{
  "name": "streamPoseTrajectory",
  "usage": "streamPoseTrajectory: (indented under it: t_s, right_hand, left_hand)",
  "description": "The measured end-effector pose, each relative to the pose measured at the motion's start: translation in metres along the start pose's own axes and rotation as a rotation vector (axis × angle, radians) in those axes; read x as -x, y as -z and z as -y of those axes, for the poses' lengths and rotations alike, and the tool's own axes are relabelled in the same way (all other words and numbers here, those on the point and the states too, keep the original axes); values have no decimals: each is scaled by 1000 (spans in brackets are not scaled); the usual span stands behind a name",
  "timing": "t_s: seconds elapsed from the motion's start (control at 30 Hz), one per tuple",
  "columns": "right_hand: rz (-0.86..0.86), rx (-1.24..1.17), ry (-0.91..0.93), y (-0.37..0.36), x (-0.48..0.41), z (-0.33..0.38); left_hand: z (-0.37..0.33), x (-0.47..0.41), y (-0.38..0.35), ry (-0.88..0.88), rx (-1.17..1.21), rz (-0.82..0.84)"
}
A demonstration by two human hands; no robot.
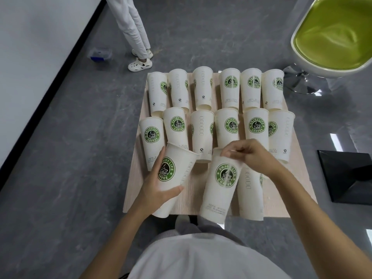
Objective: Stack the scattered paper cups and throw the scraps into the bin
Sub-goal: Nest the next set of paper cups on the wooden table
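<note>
The left hand (159, 188) is closed round a paper cup (177, 174). The thumb lies across the front below the green logo and the fingers curl round the far side. This cup leans with its mouth toward the upper right, and its base reaches past the near edge of the wooden table (191, 200). The right hand (247, 156) pinches the rim of a second cup (219, 190) with bent fingertips, and that cup's base also overhangs the near edge. Touching it on the right lies a third cup (250, 198), its upper part hidden behind the right wrist and forearm.

Beyond the hands, a middle row of cups (202, 131) lies on its side across the table, mouths pointing away. The right hand covers the lower ends of two of them. Farther back lies a second row, the back row of cups (203, 87) (six, side by side).

Off the table, a green-seated chair (332, 35) stands at the far right and a black object (346, 176) sits on the grey floor (70, 158) at the right. Another person's legs (132, 31) in white trousers stand past the far left corner, near a small blue-and-clear box (99, 54).
</note>
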State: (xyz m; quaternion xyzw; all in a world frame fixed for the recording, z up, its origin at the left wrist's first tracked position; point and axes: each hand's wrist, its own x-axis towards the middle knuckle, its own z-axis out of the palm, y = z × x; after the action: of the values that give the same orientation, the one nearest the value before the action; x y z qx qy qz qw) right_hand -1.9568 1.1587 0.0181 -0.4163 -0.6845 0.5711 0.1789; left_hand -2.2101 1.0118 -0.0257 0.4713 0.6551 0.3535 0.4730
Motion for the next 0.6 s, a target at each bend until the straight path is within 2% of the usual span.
streamPoseTrajectory:
  t_s: [0.2,0.3,0.6]
  right_hand:
    - [-416,-261,160,40,18,19]
    - [-563,-347,248,49,18,26]
    - [-725,-326,292,39,8,27]
  left_hand:
    - [-8,-8,10,-29,-59,50]
    - [-13,-12,14,-37,-83,67]
    - [-22,-19,17,-71,-182,207]
